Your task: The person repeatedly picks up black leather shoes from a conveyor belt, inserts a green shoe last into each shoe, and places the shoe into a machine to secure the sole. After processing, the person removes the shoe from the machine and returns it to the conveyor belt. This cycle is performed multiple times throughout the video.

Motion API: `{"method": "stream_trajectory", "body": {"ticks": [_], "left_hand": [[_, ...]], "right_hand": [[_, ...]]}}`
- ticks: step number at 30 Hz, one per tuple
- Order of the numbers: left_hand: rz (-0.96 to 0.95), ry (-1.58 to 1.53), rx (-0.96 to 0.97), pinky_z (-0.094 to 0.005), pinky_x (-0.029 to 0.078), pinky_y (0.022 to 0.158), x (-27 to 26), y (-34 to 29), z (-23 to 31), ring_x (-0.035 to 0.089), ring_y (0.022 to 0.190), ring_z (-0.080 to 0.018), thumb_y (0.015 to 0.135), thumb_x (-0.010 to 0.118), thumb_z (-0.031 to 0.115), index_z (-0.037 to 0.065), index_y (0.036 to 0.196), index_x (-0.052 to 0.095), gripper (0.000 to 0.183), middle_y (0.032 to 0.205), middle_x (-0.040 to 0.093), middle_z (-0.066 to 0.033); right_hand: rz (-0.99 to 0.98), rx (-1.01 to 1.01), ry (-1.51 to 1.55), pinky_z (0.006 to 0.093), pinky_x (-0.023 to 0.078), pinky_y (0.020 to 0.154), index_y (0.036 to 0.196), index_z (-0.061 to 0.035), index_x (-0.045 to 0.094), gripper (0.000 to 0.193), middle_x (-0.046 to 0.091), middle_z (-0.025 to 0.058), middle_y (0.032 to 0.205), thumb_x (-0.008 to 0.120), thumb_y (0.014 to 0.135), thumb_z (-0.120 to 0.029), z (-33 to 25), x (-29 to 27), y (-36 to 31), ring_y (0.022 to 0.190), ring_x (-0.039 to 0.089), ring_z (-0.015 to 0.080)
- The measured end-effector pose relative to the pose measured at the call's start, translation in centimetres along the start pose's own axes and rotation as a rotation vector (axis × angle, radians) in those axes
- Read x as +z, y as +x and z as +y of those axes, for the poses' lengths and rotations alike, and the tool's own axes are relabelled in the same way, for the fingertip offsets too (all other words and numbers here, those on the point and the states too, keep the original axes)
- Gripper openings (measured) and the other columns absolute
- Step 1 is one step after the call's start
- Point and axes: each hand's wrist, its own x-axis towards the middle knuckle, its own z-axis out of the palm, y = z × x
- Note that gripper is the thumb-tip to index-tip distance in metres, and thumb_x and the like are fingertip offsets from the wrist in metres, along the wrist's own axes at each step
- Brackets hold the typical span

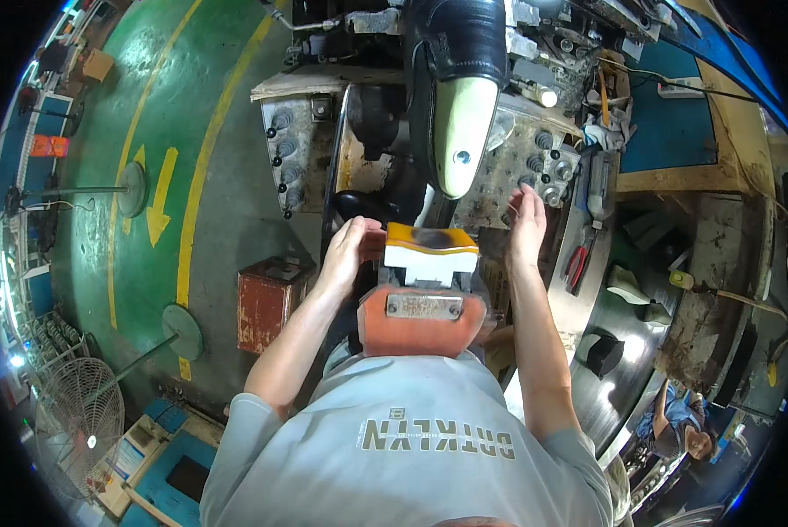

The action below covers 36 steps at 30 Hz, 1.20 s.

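A black leather shoe upper (453, 44) sits on a pale green shoe last (464, 119) at the top centre, the last's end with its small round hole bare and pointing toward me. Below it, apart from it, is a yellow-orange curved pad (431, 237) with a dark patch, mounted on a white block (429, 261). My left hand (352, 250) is open just left of the pad, fingers bent toward it and holding nothing. On the right, my right hand (525, 227) is raised and open, its fingers up by the knobs and nothing in it.
Machine panels with knobs flank the shoe, one on the left (299, 158) and one on the right (534, 162). An orange-red machine block (422, 323) stands against my shirt. Red-handled pliers (575, 266) lie at the right. A rusty red box (269, 303) stands left, a fan (82, 422) lower left.
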Motion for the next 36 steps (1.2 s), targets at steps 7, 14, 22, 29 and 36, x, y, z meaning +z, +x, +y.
{"method": "stream_trajectory", "body": {"ticks": [7, 14, 22, 29, 36], "left_hand": [[0.072, 0.137, -0.122, -0.0288, 0.049, 0.075, -0.8, -2.1, -2.2, 0.060, 0.084, -0.0131, 0.101, 0.047, 0.030, 0.003, 0.106, 0.060, 0.031, 0.092, 0.064, -0.0046], [0.078, 0.208, 0.213, -0.0276, 0.048, 0.082, -6.2, 2.1, -14.8, 0.059, 0.095, -0.0145, 0.093, 0.062, 0.025, -0.001, 0.119, 0.054, 0.037, 0.108, 0.062, -0.0086], [-0.388, -0.064, 0.643, -0.0343, 0.049, 0.091, -2.5, 4.2, -13.5, 0.059, 0.106, -0.0181, 0.094, 0.060, 0.025, 0.000, 0.125, 0.052, 0.040, 0.118, 0.060, -0.0109], [-0.372, -0.167, 0.669, -0.0381, 0.050, 0.095, -4.4, 4.4, -13.2, 0.058, 0.113, -0.0206, 0.091, 0.063, 0.022, 0.001, 0.130, 0.050, 0.046, 0.125, 0.059, -0.0119], [-0.155, -0.067, 0.083, -0.0344, 0.048, 0.096, -8.5, -3.9, -1.5, 0.059, 0.109, -0.0209, 0.053, 0.073, 0.001, 0.000, 0.132, 0.045, 0.084, 0.117, 0.060, -0.0086]], "right_hand": [[-0.087, 0.141, 0.118, 0.0272, 0.051, 0.075, 0.118, 0.0000, 0.056, 0.031, 0.062, 0.0054, 0.094, 0.048, 0.103, -0.026, 1.7, -0.5, -2.5, 0.081, 0.059, 0.0123], [-0.104, 0.178, 0.083, 0.0268, 0.052, 0.071, 0.117, -0.0011, 0.058, 0.031, 0.063, 0.0058, 0.097, 0.050, 0.102, -0.027, 7.0, -6.5, -3.2, 0.078, 0.061, 0.0119], [-0.102, 0.421, 0.448, 0.0369, 0.050, 0.094, 0.126, -0.0023, 0.054, 0.038, 0.062, 0.0107, 0.120, 0.043, 0.101, -0.029, 12.9, -9.7, -8.0, 0.109, 0.061, 0.0218], [-0.116, 0.471, 0.376, 0.0389, 0.050, 0.095, 0.125, -0.0037, 0.055, 0.039, 0.060, 0.0097, 0.125, 0.036, 0.101, -0.028, 13.5, -10.2, -10.6, 0.111, 0.060, 0.0230], [-0.060, 0.431, 0.354, 0.0382, 0.052, 0.091, 0.123, -0.0041, 0.057, 0.037, 0.061, 0.0081, 0.122, 0.037, 0.101, -0.026, 15.7, -13.8, -9.6, 0.109, 0.061, 0.0218]]}}
